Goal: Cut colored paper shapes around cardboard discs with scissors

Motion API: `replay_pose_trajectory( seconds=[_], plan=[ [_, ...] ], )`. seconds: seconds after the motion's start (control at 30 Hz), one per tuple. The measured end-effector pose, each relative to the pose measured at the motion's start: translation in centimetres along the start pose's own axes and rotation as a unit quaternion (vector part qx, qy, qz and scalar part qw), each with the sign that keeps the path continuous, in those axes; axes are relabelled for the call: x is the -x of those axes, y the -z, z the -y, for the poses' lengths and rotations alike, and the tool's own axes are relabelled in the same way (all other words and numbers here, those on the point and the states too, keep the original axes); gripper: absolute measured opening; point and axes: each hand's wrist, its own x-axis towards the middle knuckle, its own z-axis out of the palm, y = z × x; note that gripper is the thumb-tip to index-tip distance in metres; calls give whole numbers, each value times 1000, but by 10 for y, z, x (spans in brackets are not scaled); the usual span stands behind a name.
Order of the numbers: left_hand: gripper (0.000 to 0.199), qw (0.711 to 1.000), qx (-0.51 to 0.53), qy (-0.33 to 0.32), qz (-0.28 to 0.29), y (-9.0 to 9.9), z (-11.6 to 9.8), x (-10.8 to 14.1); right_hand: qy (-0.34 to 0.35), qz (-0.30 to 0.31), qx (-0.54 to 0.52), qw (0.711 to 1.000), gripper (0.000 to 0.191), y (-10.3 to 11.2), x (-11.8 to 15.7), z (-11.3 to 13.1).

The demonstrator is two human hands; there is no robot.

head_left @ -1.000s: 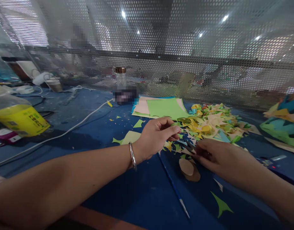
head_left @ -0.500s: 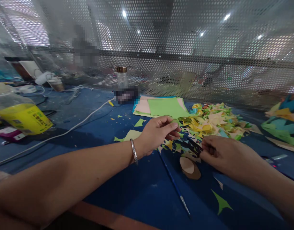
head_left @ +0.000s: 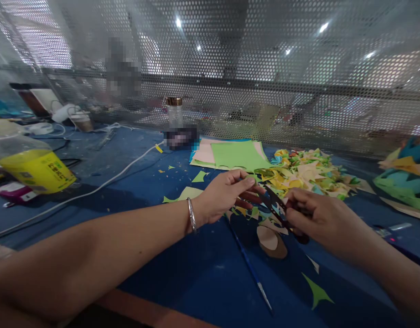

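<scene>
My left hand (head_left: 230, 193), with a silver bangle on its wrist, pinches a small piece of green paper (head_left: 253, 178) between thumb and fingers; most of it is hidden. Dark-handled scissors (head_left: 277, 206) are in my right hand (head_left: 312, 214), fingers wrapped about the handles. Their blades stand apart and point at the left fingertips. Below the scissors, a cream paper oval (head_left: 267, 238) lies on a larger brown oval (head_left: 280, 249). A blue-handled paintbrush (head_left: 246, 258) rests on the blue tabletop (head_left: 182, 273) between my forearms.
Behind my hands lies a heap of paper scraps (head_left: 305, 171), beside stacked coloured sheets (head_left: 240, 154). A yellow-labelled bottle (head_left: 35, 168) and a white cable (head_left: 117, 175) are at left. Layered paper shapes (head_left: 401, 182) sit at right. A perforated metal screen (head_left: 213, 59) bounds the back.
My right hand has turned, and the scissors' blades now spread wider and show more clearly near the left fingertips. The left hand has shifted only slightly.
</scene>
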Motion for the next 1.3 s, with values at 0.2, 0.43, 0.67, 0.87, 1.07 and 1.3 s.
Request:
replay_pose_trajectory(
  seconds=[0.2, 0.43, 0.67, 0.87, 1.07, 1.3],
  plan=[
    [21, 999, 36, 17, 22, 1, 1, -2, 8, -111, 9, 994, 17, -2, 3, 10],
    [21, 998, 53, 14, 43, 2, 3, -2, 19, -175, 32, 984, 14, 3, 8, 16],
    [20, 998, 50, 10, 36, 2, 3, -1, 15, -213, 48, 976, 12, 0, 11, 22],
    [20, 998, 43, 12, 37, 1, 1, 0, 36, -161, 39, 986, 11, 7, 6, 8],
    [22, 999, 26, 7, 45, 1, 1, 0, 32, -172, 32, 984, 11, 5, 8, 13],
    [21, 996, -61, -36, 51, 2, 4, 1, 38, -178, 36, 983, 10, 3, 10, 15]
  ],
)
